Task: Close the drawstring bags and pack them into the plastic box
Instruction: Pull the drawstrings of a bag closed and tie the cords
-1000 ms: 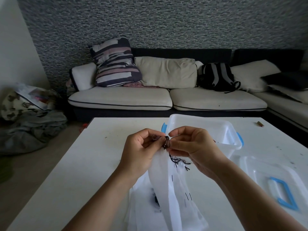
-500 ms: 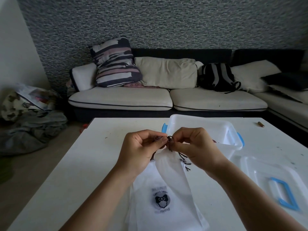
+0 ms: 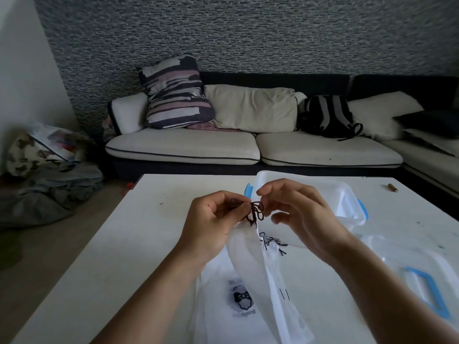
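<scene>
White worktop (image 3: 104, 256) runs from the near edge toward the sofa (image 3: 223, 150); its left edge slants along the floor and its far edge sits just before the sofa base. Open bare surface lies left of the hands, and a smaller bare strip at far right holds a small brown stick (image 3: 393, 187). Left hand (image 3: 213, 219) has its fingers curled, pinching the dark drawstring (image 3: 255, 211) at the mouth of the held drawstring bag (image 3: 250, 254). Right hand (image 3: 300, 219) is just beside it, fingers bent at the cord loops; whether it actually grips the cord, cannot tell. Held bag is white, gathered narrow, long axis running from the hands down toward the near edge, mouth pointing up and away from the person. More flat white drawstring bags (image 3: 223, 306) lie beneath it near the near edge, one showing a dark round logo. Clear plastic box (image 3: 342, 194) with blue latches sits right behind the right hand, open top up. Its clear lid (image 3: 409, 269) with blue handle lies flat at right, close to the right edge.
</scene>
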Motion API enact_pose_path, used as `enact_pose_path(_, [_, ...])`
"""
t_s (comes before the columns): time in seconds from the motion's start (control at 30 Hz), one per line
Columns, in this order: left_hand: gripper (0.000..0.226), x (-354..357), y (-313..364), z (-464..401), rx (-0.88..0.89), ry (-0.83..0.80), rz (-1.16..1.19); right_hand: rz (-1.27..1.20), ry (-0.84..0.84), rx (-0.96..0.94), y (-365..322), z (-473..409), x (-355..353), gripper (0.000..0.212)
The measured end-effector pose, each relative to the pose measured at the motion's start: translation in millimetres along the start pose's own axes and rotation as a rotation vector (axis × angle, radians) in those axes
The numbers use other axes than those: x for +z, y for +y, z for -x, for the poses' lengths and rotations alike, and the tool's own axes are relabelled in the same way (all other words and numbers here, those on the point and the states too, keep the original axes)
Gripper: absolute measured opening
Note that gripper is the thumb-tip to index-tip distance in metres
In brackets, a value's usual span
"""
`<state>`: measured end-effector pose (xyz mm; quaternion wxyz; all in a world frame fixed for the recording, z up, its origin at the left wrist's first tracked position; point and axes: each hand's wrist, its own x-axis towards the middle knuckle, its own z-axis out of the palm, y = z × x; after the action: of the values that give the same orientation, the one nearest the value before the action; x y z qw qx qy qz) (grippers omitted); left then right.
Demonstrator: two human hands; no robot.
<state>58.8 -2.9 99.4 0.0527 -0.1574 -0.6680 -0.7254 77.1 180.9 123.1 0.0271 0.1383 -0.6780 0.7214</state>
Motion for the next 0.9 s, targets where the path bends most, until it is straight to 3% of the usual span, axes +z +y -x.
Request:
enact_pose_path(0.17, [0.007,0,0,2,0.03,-0.02,-0.047,0.154,0.042,-0.012,-3,1,8,0.01])
enact_pose_path(0.33, [0.011,0,-3,1,0.055,-0.005,-0.085,0.02,0.09,0.183,-5,0,4,0.009])
enact_pose_path(0.53, [0.011,1,-1,3,0.061,-0.008,-0.056,0.082,0.003,0.363,-5,2,0,0.016])
enact_pose_path(0.77, [0.013,1,0,3,0.08,-0.009,-0.086,0.214,-0.011,0.324,-11,5,2,0.003])
enact_pose_path(0.9, [0.014,1,-3,3,0.108,-0.028,-0.196,0.213,-0.019,0.281,-14,5,1,0.013])
